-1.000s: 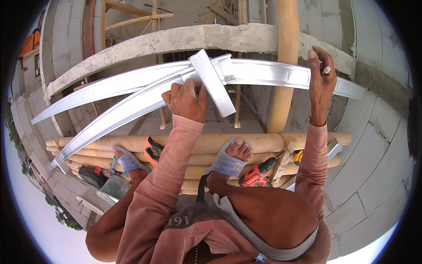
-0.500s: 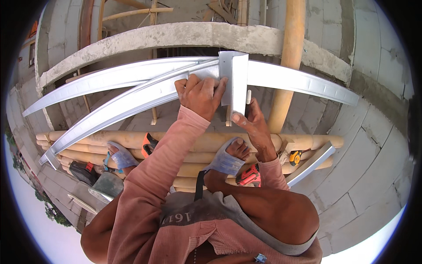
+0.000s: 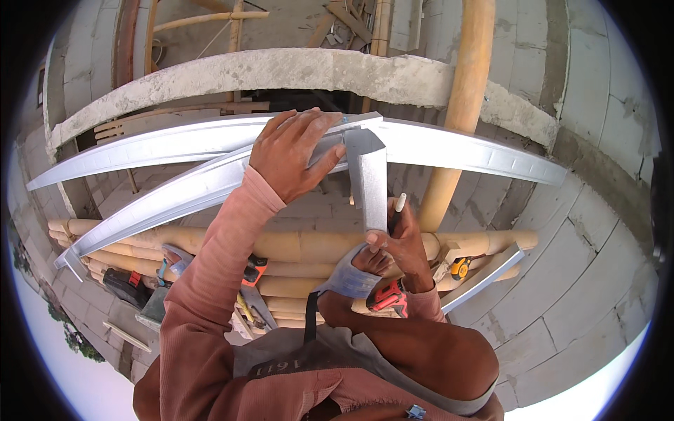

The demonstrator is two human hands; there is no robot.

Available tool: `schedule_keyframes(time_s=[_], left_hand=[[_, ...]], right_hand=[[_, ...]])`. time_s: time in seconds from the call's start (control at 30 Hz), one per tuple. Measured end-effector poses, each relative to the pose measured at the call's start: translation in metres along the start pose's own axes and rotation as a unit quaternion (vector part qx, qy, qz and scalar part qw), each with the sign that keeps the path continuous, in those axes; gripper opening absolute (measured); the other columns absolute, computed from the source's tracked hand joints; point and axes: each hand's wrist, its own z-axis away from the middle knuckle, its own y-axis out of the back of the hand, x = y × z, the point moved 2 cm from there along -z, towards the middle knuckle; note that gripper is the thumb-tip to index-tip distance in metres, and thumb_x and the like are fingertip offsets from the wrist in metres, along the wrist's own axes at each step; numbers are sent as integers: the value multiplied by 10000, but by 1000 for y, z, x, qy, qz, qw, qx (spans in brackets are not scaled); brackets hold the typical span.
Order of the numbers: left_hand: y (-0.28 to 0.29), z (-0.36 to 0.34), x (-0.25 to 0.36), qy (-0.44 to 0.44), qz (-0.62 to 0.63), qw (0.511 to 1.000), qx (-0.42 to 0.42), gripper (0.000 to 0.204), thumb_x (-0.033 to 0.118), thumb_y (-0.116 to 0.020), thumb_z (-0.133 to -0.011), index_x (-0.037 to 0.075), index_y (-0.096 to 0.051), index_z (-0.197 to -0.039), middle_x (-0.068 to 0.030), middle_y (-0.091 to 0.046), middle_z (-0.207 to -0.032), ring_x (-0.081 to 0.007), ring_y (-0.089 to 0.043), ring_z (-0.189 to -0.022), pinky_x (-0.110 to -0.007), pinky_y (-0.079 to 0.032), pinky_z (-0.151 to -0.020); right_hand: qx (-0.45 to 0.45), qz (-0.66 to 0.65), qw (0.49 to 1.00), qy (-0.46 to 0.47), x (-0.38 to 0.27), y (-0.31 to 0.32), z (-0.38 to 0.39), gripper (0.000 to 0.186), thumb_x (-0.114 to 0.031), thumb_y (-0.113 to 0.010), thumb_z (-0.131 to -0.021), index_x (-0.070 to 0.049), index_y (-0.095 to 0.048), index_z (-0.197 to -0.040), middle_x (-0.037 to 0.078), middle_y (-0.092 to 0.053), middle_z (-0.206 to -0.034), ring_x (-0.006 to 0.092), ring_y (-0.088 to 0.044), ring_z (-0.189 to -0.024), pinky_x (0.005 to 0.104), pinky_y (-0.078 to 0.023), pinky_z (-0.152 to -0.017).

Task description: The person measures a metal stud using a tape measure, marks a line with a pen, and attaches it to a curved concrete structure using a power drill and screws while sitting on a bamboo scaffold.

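My left hand (image 3: 295, 151) lies over the nearer long silver metal channel (image 3: 175, 193), fingers over its top edge and thumb toward me. That channel slopes down to the left and overlaps a farther long metal channel (image 3: 463, 151). A short metal channel (image 3: 374, 182) stands across their joint, its bottom end pointing toward me. My right hand (image 3: 407, 245) grips that bottom end with the thumb in front. A white-tipped marker (image 3: 400, 202) sticks up from the same hand; its lower part is hidden by the fingers.
Bamboo poles (image 3: 295, 245) lie side by side under my feet. A red-and-black power tool (image 3: 388, 297), an orange-handled saw (image 3: 254, 270) and a yellow tape measure (image 3: 460, 268) rest there. An upright bamboo pole (image 3: 467, 84) and a concrete beam (image 3: 281, 70) stand beyond.
My left hand has moved left from beside the short channel and onto the long channel's top edge. The short channel's lower end has tilted toward me, with my right hand following it down.
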Motion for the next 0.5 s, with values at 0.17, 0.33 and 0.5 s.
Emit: schedule_keyframes(time_s=[0.17, 0.33, 0.5], left_hand=[[0, -11, -2, 0, -17, 1000, 2, 467, 407, -718, -934, 109, -645, -1286, -99, -702, -1263, -285, -658, -1176, -450, -462, -1071], [1, -19, 2, -14, 19, 1000, 10, 447, 270, -806, -856, 124, -671, -1256, -95, -710, -1260, -318, -676, -1124, -431, -519, -982], [2, -18, 2, -1, 25, 999, 20, 366, 218, -811, -853, 124, -714, -1193, -73, -733, -1200, -299, -694, -1080, -406, -540, -935]], right_hand=[[-9, -15, 1000, 11, -8, -1, -4, 584, -158, -903, -789, -54, -483, -1181, 39, -566, -990, 97, -561, -835, 253, -491, -675], [0, -16, 1000, 2, -7, 2, -5, 566, -135, -908, -776, -62, -489, -1148, 23, -567, -977, 85, -541, -855, 264, -470, -749], [-2, -15, 1000, 21, -18, -8, -7, 541, -120, -905, -768, -64, -503, -1127, 18, -566, -1023, 89, -526, -933, 287, -468, -820]])
